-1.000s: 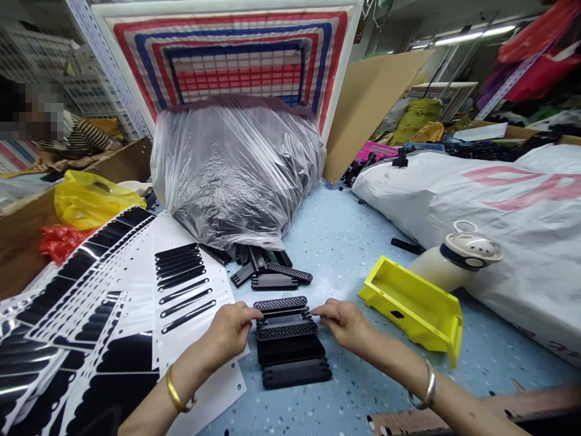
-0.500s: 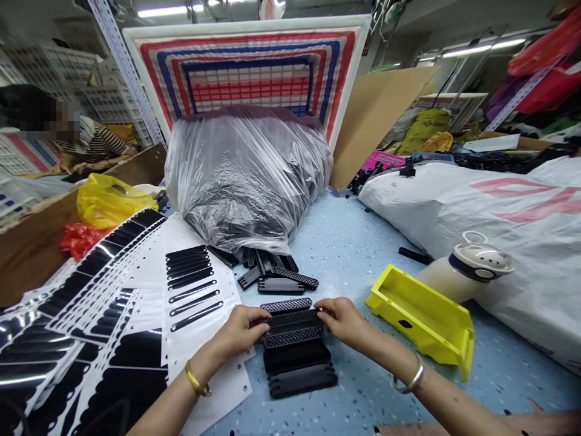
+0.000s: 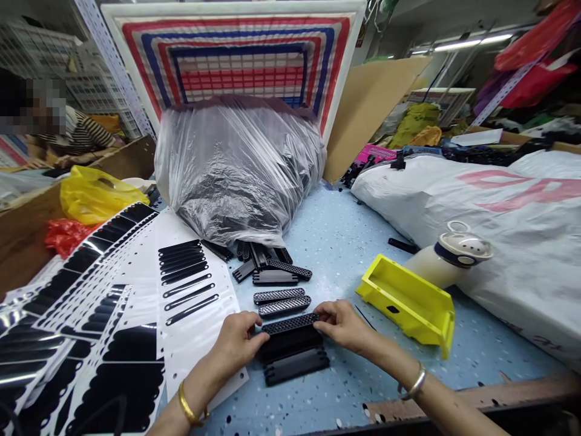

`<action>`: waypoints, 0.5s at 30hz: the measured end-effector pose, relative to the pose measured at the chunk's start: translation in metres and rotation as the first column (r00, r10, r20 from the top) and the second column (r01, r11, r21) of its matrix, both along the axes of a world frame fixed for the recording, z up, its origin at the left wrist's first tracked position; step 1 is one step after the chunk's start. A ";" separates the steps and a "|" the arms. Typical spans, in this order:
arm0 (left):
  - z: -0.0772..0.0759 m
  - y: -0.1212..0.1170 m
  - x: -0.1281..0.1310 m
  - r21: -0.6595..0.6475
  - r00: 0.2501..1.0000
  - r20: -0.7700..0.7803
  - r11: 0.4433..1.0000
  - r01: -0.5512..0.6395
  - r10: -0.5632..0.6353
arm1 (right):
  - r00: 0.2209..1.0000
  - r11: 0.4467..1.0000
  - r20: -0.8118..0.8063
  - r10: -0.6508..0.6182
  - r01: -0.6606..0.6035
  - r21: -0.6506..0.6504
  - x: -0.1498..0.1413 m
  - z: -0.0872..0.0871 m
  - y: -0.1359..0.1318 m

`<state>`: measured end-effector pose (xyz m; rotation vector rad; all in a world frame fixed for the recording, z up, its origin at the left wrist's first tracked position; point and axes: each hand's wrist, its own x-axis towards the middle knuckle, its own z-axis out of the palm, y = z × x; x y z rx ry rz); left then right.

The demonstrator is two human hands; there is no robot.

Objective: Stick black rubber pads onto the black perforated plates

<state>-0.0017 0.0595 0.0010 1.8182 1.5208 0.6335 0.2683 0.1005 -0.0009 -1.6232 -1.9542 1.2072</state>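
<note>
My left hand (image 3: 239,336) and my right hand (image 3: 341,322) pinch opposite ends of a black perforated plastic strip (image 3: 291,324). Just in front of it lie a plain black piece (image 3: 289,346) and a black strip with notched ends (image 3: 297,367). Beyond my fingers, two more perforated strips rest side by side, a farther one (image 3: 278,295) and a nearer one (image 3: 285,306). Loose black strips (image 3: 276,277) spill beneath the plastic bag. To the left is a white sheet (image 3: 190,348) bearing slim black stickers (image 3: 187,290).
A bulging clear bag (image 3: 240,169) stands before a striped basket (image 3: 240,33). On the right are a yellow bin (image 3: 408,303), a bottle (image 3: 447,257) and a large white sack (image 3: 512,212). Sticker sheets (image 3: 104,339) overlap at left. A person in striped clothing (image 3: 88,136) sits behind.
One perforated strip has moved away from me and now lies beside the farthest one. Both hands have shifted nearer, onto the perforated strip in front of the plain black piece.
</note>
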 end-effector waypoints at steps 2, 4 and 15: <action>-0.003 0.005 0.002 0.020 1.000 -0.025 1.000 0.001 -0.001 | 1.000 1.000 0.010 -0.011 0.011 0.022 -0.005 -0.002 0.002; -0.006 0.010 0.002 0.040 0.997 -0.069 0.999 -0.030 0.033 | 0.999 0.998 0.025 -0.034 0.033 0.048 -0.007 -0.003 0.005; -0.002 -0.028 0.002 -0.023 0.995 -0.104 1.000 0.003 -0.005 | 0.999 0.999 0.029 -0.023 0.024 -0.027 0.005 -0.003 -0.034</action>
